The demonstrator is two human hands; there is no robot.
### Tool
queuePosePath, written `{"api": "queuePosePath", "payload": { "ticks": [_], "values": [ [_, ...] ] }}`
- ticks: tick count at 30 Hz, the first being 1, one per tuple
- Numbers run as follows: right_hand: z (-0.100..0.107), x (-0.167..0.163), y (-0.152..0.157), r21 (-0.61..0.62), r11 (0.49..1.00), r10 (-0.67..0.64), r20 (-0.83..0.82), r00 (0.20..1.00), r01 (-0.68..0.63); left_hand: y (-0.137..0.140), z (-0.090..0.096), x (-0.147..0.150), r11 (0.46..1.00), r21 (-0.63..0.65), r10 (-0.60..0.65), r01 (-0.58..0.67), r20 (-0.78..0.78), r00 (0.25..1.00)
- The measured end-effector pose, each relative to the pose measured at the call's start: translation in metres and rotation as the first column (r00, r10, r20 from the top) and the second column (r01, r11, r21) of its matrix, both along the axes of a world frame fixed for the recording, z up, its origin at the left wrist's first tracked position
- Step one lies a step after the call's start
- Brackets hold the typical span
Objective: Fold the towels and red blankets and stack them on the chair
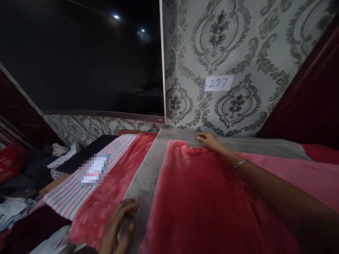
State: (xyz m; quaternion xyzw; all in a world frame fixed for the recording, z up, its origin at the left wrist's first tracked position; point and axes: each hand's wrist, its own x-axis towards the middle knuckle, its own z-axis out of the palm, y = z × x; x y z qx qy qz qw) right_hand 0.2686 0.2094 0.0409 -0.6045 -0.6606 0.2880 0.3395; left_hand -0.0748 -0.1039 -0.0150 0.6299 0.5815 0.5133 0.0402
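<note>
Loosely curled and partly open, your left hand (120,224) is showing nothing in its grasp, beside the deep-red, soft plush cloth (206,197), your landmark; you cannot tell whether its fingers are touching what lies beneath. Your right hand (209,141) is resting at that cloth's far edge, fingers drawn nearly together; whether they are pinching any fabric is not clear.

Deep red is lying right in front of you, between your hands. You are probably arranging or smoothing it, and the next move seems to be calling for flat, even pressure along its rumpled far edge.

Counting, you are using two hands, with one silver-coloured bracelet (242,163) circling the right wrist. One stretch of grey, smooth fabric (148,176) is running left of the red plush cloth and behind it. Further left, one mottled red plush strip (109,187) and one pink, grey and white striped band (66,197) are lying side by side. One pale-pink cloth (286,173) is spreading to its right. Beyond it, one white paper label (219,83) is reading 277.
</note>
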Motion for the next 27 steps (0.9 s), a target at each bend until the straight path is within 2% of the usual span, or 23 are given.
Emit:
{"api": "queuePosePath", "payload": {
  "ticks": [2,3,5,8,11,13,16,19,21,24,27],
  "values": [
    [0.004,0.038,-0.010,0.024,0.988,-0.153,0.034,0.988,0.152,0.037,0.030,-0.004,0.985,-0.106,-0.136,0.134,-0.012,0.991],
    [0.004,0.055,-0.017,0.020,0.976,-0.219,0.050,0.974,0.218,0.060,0.042,-0.001,0.963,-0.155,-0.229,0.221,-0.035,0.973],
    [0.002,0.083,-0.034,-0.016,0.947,-0.317,0.077,0.945,0.320,0.115,0.061,0.015,0.921,-0.230,-0.344,0.313,-0.108,0.933],
    [-0.010,0.101,-0.061,-0.122,0.917,-0.372,0.083,0.924,0.380,0.195,0.075,0.057,0.888,-0.370,-0.374,0.273,-0.237,0.897],
    [-0.025,0.094,-0.077,-0.218,0.911,-0.352,0.034,0.935,0.351,0.241,0.077,0.101,0.858,-0.502,-0.337,0.109,-0.390,0.857],
    [-0.032,0.083,-0.078,-0.221,0.918,-0.341,-0.016,0.940,0.329,0.250,0.072,0.122,0.838,-0.546,-0.307,0.008,-0.458,0.834],
    [-0.038,0.064,-0.072,-0.164,0.934,-0.335,-0.108,0.936,0.316,0.245,0.056,0.136,0.860,-0.502,-0.248,-0.088,-0.565,0.787],
    [-0.043,0.054,-0.067,-0.117,0.936,-0.350,-0.192,0.917,0.333,0.238,0.037,0.133,0.888,-0.440,-0.215,-0.134,-0.656,0.724],
    [-0.048,0.053,-0.068,-0.097,0.919,-0.395,-0.221,0.892,0.383,0.237,0.029,0.128,0.875,-0.461,-0.229,-0.151,-0.667,0.709],
    [-0.053,0.057,-0.072,-0.091,0.898,-0.438,-0.250,0.863,0.430,0.239,0.024,0.123,0.848,-0.501,-0.256,-0.173,-0.672,0.695],
    [-0.052,0.060,-0.074,-0.113,0.906,-0.422,-0.300,0.855,0.408,0.242,0.024,0.122,0.830,-0.528,-0.279,-0.176,-0.668,0.690]
  ]
}}
